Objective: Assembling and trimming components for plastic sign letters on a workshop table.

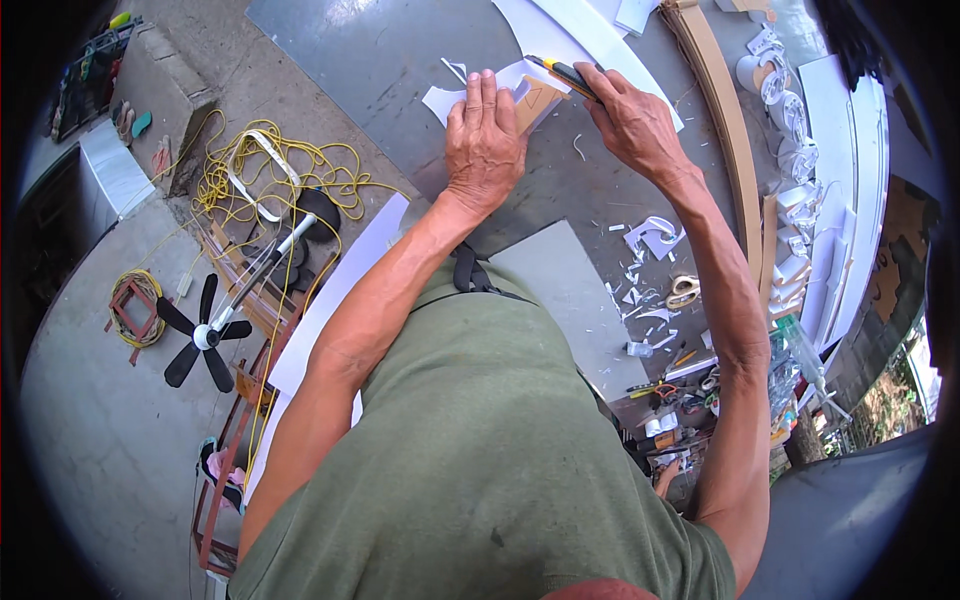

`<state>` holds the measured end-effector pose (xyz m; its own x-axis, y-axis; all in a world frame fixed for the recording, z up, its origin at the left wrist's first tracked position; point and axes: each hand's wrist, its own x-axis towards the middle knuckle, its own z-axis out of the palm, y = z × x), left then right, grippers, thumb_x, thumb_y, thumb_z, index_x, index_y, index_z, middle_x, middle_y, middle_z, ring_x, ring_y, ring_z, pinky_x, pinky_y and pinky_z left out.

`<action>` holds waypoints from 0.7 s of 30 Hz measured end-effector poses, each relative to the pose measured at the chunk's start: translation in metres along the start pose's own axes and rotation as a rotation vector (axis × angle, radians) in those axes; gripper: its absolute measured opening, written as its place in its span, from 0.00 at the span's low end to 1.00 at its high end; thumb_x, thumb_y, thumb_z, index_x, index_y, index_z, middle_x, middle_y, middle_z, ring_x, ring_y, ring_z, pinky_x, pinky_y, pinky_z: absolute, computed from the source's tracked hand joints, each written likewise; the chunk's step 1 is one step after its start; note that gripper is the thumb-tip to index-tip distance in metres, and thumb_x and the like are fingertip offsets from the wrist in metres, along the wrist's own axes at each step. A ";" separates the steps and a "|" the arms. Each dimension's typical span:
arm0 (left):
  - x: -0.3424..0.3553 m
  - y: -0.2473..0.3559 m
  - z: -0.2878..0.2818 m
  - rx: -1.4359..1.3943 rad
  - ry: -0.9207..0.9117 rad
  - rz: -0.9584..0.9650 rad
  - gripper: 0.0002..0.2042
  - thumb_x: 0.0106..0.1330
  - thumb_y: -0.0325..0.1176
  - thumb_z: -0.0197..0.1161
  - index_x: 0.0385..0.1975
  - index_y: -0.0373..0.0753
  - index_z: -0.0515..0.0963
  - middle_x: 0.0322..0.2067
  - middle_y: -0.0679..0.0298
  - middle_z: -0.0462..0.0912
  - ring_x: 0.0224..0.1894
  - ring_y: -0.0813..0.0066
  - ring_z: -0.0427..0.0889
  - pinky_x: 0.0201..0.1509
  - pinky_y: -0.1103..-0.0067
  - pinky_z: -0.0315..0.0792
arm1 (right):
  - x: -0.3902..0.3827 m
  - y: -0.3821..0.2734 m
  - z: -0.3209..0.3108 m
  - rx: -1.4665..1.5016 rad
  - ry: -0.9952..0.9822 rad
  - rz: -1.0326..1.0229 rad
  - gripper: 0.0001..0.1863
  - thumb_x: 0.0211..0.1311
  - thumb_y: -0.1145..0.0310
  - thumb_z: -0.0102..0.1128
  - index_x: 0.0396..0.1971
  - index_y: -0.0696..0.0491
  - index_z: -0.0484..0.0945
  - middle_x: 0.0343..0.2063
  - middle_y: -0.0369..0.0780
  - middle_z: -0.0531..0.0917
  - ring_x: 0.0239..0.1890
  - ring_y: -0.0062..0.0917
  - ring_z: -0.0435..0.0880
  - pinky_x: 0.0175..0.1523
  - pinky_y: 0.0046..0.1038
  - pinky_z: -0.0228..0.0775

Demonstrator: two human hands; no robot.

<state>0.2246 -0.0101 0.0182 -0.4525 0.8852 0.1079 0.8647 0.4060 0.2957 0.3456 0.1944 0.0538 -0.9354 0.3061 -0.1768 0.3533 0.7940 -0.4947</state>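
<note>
My left hand (485, 150) lies with its fingers stretched out over a small white sheet (440, 103) on the grey metal tabletop. Beside its fingertips is a brown cardboard piece (538, 103) with a triangle drawn on it, resting against the white material. My right hand (637, 122) is closed round a yellow and black utility knife (568, 76). The knife points left, above the white material and close to the cardboard; whether its blade touches cannot be made out. Just beyond the knife a larger curved white sheet (600, 45) lies across the table.
Long curved cardboard strips (722, 120) run along the right, beside rolled white pieces (790, 115). White offcuts (635, 280), scissors (683, 291) and hand tools (655, 388) lie near my right forearm. On the left stand a black-bladed fan (206, 336) and tangled yellow cord (330, 165).
</note>
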 end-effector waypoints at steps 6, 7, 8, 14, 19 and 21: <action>0.002 -0.001 -0.001 -0.009 0.013 0.007 0.32 0.60 0.36 0.74 0.61 0.27 0.69 0.65 0.34 0.71 0.70 0.41 0.70 0.67 0.57 0.67 | 0.007 -0.005 -0.004 -0.064 -0.010 -0.047 0.21 0.69 0.71 0.58 0.61 0.49 0.71 0.36 0.44 0.83 0.29 0.40 0.86 0.30 0.40 0.79; 0.002 -0.001 -0.001 -0.009 0.017 0.009 0.32 0.60 0.37 0.74 0.61 0.27 0.69 0.64 0.34 0.72 0.70 0.41 0.70 0.67 0.57 0.67 | 0.008 -0.006 -0.005 -0.078 -0.017 -0.055 0.21 0.69 0.72 0.58 0.61 0.49 0.71 0.36 0.44 0.83 0.28 0.40 0.86 0.30 0.40 0.79; 0.003 -0.001 -0.001 -0.010 0.017 0.008 0.32 0.60 0.37 0.74 0.60 0.27 0.69 0.64 0.34 0.72 0.69 0.41 0.70 0.67 0.57 0.67 | 0.009 -0.007 -0.005 -0.084 -0.013 -0.059 0.21 0.69 0.73 0.57 0.60 0.50 0.71 0.36 0.44 0.83 0.28 0.40 0.87 0.30 0.40 0.79; 0.003 0.002 -0.004 -0.020 0.007 0.003 0.34 0.60 0.42 0.74 0.59 0.27 0.69 0.63 0.33 0.73 0.69 0.40 0.71 0.66 0.57 0.65 | 0.009 -0.014 -0.007 -0.079 -0.036 -0.063 0.21 0.66 0.76 0.57 0.58 0.53 0.70 0.35 0.46 0.83 0.29 0.41 0.87 0.30 0.40 0.80; 0.002 0.000 0.000 -0.008 0.023 0.008 0.34 0.60 0.44 0.75 0.59 0.27 0.70 0.62 0.33 0.73 0.69 0.40 0.71 0.65 0.58 0.65 | 0.008 -0.024 -0.009 -0.084 -0.068 -0.054 0.23 0.62 0.79 0.57 0.58 0.57 0.69 0.37 0.47 0.83 0.30 0.41 0.88 0.31 0.39 0.81; 0.002 0.000 0.000 -0.006 0.019 0.003 0.34 0.59 0.43 0.75 0.59 0.27 0.70 0.62 0.33 0.73 0.69 0.40 0.71 0.65 0.58 0.65 | 0.008 -0.025 -0.010 -0.108 -0.070 -0.064 0.24 0.60 0.80 0.58 0.58 0.58 0.69 0.37 0.47 0.83 0.30 0.41 0.88 0.31 0.39 0.81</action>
<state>0.2237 -0.0080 0.0181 -0.4539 0.8819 0.1270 0.8650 0.4019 0.3005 0.3294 0.1826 0.0730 -0.9531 0.2191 -0.2088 0.2890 0.8636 -0.4132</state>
